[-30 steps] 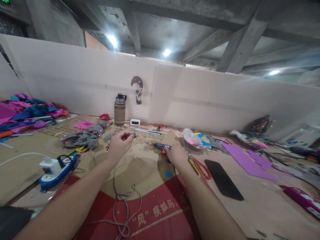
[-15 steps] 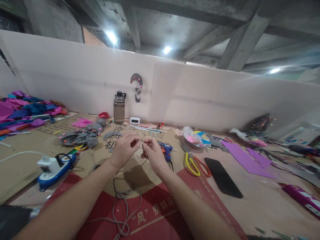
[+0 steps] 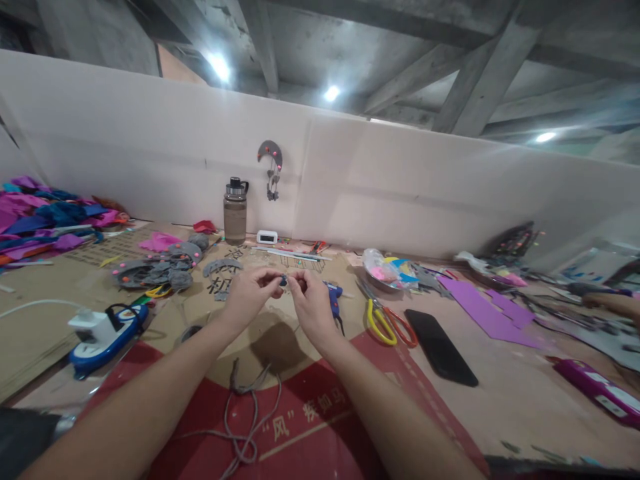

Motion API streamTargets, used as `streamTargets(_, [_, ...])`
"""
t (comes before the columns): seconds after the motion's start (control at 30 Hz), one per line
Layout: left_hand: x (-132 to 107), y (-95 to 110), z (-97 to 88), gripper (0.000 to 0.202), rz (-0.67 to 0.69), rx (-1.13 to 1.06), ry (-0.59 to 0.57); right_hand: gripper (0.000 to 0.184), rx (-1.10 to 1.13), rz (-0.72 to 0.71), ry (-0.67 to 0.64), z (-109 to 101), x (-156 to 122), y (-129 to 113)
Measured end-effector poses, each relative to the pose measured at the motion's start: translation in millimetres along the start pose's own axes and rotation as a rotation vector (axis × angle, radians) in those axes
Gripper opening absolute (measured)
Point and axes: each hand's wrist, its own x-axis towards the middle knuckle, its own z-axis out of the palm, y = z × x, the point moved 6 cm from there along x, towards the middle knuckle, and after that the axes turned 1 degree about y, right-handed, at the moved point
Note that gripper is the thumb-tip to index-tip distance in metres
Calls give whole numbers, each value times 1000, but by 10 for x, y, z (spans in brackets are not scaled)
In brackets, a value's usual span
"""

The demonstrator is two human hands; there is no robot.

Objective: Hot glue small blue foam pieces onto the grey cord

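Note:
My left hand and my right hand meet over the middle of the cardboard, fingers pinched. Between their fingertips is a small dark blue-grey piece, too small to name. Below them a loose grey cord lies in loops on the red printed part of the cardboard, apart from both hands. Just behind my right hand a blue glue gun is partly hidden. Grey crescent-shaped felt pieces rest beyond my left hand.
Scissors with yellow and red handles and a black phone lie at right. A bottle stands by the white partition. At left are a power strip and felt crescents. Another person's hand shows far right.
The cord that ran up to my hands now lies on the cardboard, and a small dark piece shows between my fingertips. Another person's hand has appeared at the right edge.

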Motion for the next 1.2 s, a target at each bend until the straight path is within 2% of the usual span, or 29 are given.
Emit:
streamTargets(0.27, [-9, 25, 16, 23, 23, 46, -34, 22, -65, -40, 3, 5, 8, 7])
streamTargets(0.57, [-50, 184, -26, 18, 100, 205, 4, 20, -154, -91, -12, -1, -18, -83])
streamTargets(0.73, [-49, 142, -35, 20, 17, 136, 7, 20, -181, -120, -20, -14, -47, -172])
streamTargets(0.9, [-33, 27, -13, 25, -98, -28, -14, 21, -141, -83, -27, 16, -52, -120])
streamTargets(1.2, [-29, 13, -21, 24, -71, 36, -3, 21, -148, -63, -32, 34, -42, -111])
